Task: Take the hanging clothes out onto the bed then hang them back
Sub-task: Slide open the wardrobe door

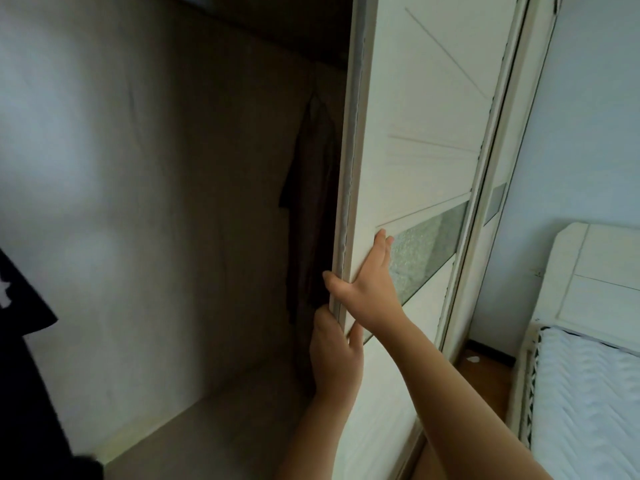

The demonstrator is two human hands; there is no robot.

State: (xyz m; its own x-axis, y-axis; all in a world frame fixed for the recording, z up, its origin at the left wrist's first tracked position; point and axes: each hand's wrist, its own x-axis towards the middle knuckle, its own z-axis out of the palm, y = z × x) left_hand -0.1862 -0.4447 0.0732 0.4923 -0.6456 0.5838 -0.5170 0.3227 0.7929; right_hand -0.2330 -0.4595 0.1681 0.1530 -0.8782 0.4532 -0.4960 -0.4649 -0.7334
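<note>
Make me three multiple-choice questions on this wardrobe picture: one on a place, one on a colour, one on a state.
1. Where does the dark garment hang?
A. inside the wardrobe, just behind the door edge
B. on the bed
C. on the door's front

2. What colour is the sliding door?
A. black
B. cream white
C. red

3. What are the hands doing?
A. hanging free
B. holding a hanger
C. both on the door

Answers: 1 A, it shows in the opening beside the edge. 2 B, the panel is pale. 3 C, the left hand wraps the edge and the right hand lies on the face.
</note>
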